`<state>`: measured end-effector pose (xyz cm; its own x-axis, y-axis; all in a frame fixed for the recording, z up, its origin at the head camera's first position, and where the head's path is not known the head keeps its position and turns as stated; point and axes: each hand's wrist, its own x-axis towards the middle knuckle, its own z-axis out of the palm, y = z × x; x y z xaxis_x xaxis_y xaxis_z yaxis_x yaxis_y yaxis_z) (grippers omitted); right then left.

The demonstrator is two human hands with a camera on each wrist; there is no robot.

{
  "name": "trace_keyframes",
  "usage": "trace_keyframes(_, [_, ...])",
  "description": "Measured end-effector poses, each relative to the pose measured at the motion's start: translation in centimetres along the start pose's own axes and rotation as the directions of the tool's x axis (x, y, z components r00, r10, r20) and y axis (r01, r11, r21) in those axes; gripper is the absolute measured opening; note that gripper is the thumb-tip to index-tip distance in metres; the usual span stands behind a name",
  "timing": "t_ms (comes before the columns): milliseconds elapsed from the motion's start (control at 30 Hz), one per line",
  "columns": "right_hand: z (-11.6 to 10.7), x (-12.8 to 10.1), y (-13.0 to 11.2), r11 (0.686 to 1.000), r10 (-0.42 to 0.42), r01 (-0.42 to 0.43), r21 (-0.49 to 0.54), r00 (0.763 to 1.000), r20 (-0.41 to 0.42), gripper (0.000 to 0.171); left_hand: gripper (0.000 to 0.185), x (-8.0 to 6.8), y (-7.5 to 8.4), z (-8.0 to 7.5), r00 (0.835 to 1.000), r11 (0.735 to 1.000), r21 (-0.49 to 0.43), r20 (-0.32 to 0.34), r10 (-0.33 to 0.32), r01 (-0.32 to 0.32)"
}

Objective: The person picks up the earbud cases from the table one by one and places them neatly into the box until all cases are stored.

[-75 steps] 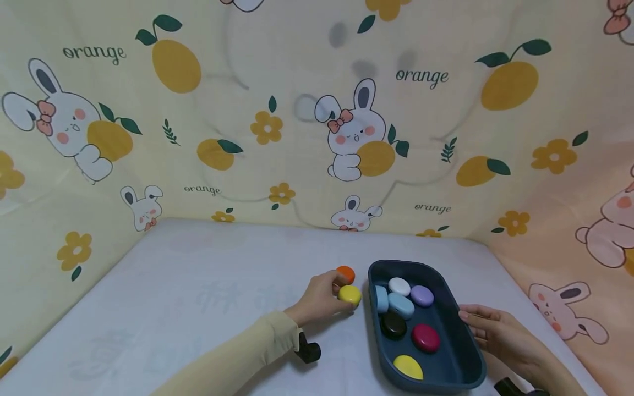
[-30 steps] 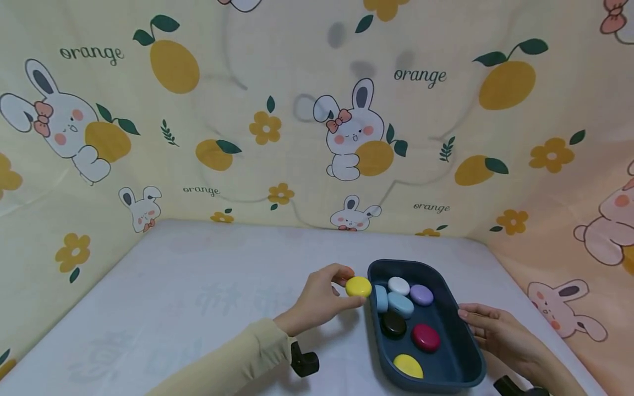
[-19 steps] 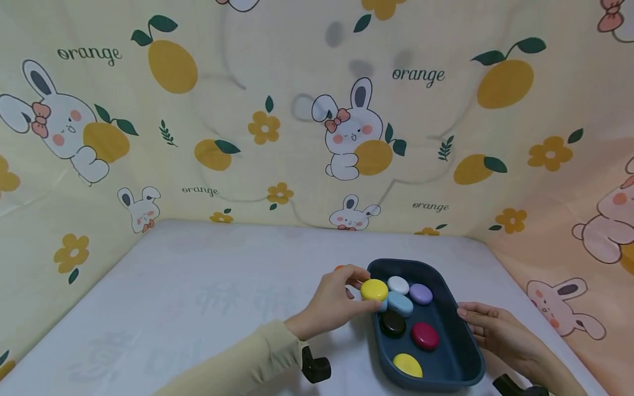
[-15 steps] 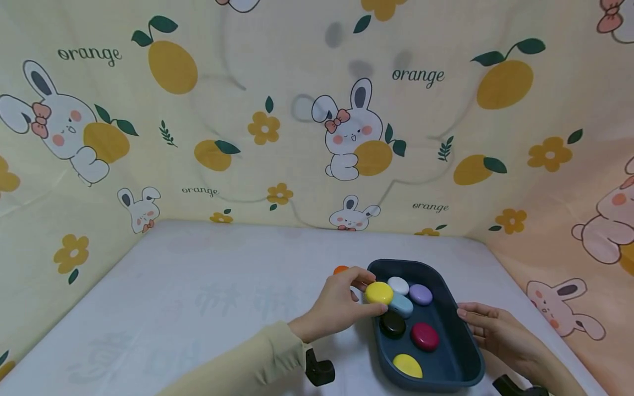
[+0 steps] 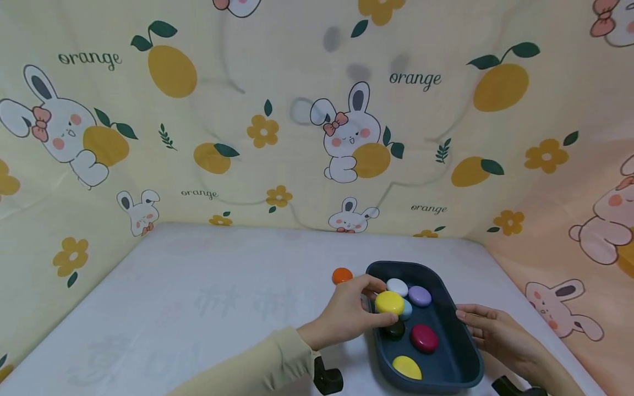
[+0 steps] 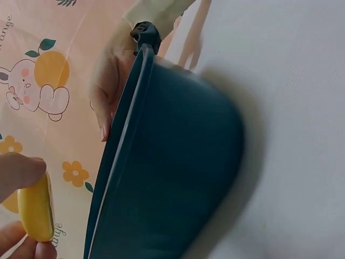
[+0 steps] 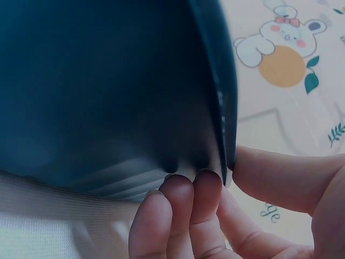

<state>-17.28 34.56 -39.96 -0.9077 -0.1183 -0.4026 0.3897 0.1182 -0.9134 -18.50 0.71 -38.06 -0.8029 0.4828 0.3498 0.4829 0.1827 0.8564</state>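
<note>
My left hand (image 5: 346, 313) pinches a glossy, rounded yellow disc (image 5: 389, 302) between thumb and fingers, above the left part of a dark blue tray (image 5: 460, 379). In the left wrist view the same yellow disc (image 6: 35, 210) shows edge-on, thick with rounded sides. My right hand (image 5: 505, 335) holds the tray's right side; in the right wrist view its thumb (image 7: 285, 181) is at the rim and its fingertips touch the outer wall. Inside lie white (image 5: 397, 287), purple (image 5: 420, 296), black (image 5: 394, 330), red (image 5: 424, 338) and yellow (image 5: 407, 367) discs; light blue (image 5: 406, 309) is partly hidden.
An orange disc (image 5: 342, 275) lies on the white table (image 5: 223, 308), left of the tray's far end, partly behind my left hand. A cloth (image 5: 297, 137) printed with rabbits and oranges stands behind and at both sides of the table.
My left hand has lifted the yellow disc from the table beside the tray and carried it right, over the rim. The orange disc shows again. My right hand stays at the tray.
</note>
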Motion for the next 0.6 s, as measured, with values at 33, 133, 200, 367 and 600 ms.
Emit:
trace_keyframes(33, [0.0,0.0,0.0,1.0,0.0,0.0,-0.001,1.0,-0.004,0.031,0.045,0.0,0.0,0.1,1.0,1.0,0.0,0.004,0.0,0.0])
trace_keyframes(133, [0.1,0.0,0.1,1.0,-0.002,0.002,-0.007,1.0,-0.016,0.032,0.045,-0.1,0.0,0.3,1.0,1.0,0.01,0.019,0.0,0.0])
trace_keyframes(200, [0.1,0.0,0.1,1.0,-0.005,0.005,-0.01,1.0,-0.012,0.032,0.044,-0.2,0.0,0.5,0.999,1.0,0.01,0.032,-0.004,0.004])
trace_keyframes(367, [0.0,0.0,0.1,1.0,-0.016,0.016,-0.005,1.0,0.02,0.028,0.043,-0.3,-0.2,0.9,0.998,1.0,0.005,0.064,-0.024,0.024])
trace_keyframes(600, [0.0,0.0,0.2,1.0,-0.02,0.02,0.01,1.0,0.023,0.024,0.046,-0.4,-0.2,1.3,0.994,0.999,0.035,0.107,-0.026,0.022])
